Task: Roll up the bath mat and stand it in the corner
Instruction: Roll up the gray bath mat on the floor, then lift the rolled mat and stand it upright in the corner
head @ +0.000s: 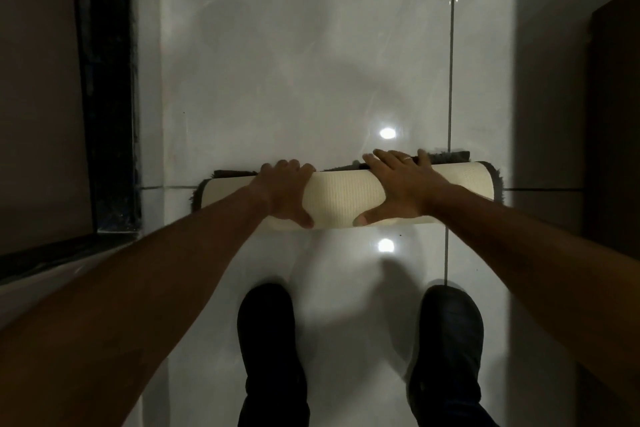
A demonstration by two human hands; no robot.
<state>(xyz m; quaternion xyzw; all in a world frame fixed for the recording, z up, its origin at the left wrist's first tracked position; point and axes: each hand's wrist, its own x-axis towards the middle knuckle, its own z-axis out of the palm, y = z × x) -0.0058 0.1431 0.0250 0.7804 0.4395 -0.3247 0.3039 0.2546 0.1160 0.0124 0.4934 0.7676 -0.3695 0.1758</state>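
On the floor ahead: the bath mat (346, 199) lies as a nearly finished roll across the glossy tiled floor (294, 62), pale ribbed backing outward, dark pile showing at both ends and along the far edge.
Left hand: the left hand (285, 192) is draped over the roll left of centre, fingers curled over the far side, thumb pressed on the near side; it cups the roll, not closed around it.
Right hand: the right hand (398, 187) lies flatter, fingers spread and reaching onto the last dark strip of unrolled mat, thumb low on the near face.
Step in hand: by my judgement, turning the final strip under to close the roll.
How to do it well: press evenly with both palms so neither end runs ahead; the right end seems to sit slightly farther away, so check alignment before the last turn.
Grip advice: keep the roll tight, since a loose core would likely slump when stood up.
Feet: two dark shoes (273, 340) stand well behind the roll.
Corner: which corner is meant I cannot tell; a dark threshold (107, 80) runs along the left.
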